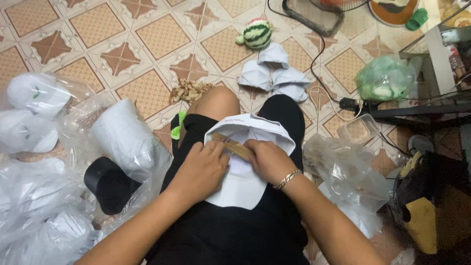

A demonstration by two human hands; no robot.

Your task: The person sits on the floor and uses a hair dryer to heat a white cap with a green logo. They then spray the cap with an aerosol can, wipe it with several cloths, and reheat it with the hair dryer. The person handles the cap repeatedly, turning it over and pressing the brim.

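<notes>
Both hands pinch a brown cardboard strip (234, 145) inside a white cap (244, 162) that lies upside down on the person's lap. Left hand (201, 169) and right hand (267, 159) have their fingers closed on the strip (almost touching each other). More white caps (273, 72) lie on the tiled floor (147, 44) ahead, and plastic bags (44, 147) of caps sit at the left.

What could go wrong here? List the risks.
1. The brown strip, pinched by the left hand and right hand, might tear or crease.
2. The white cap rests loosely on the lap and could slide to the floor.
3. The black cable near the knee could snag.
</notes>
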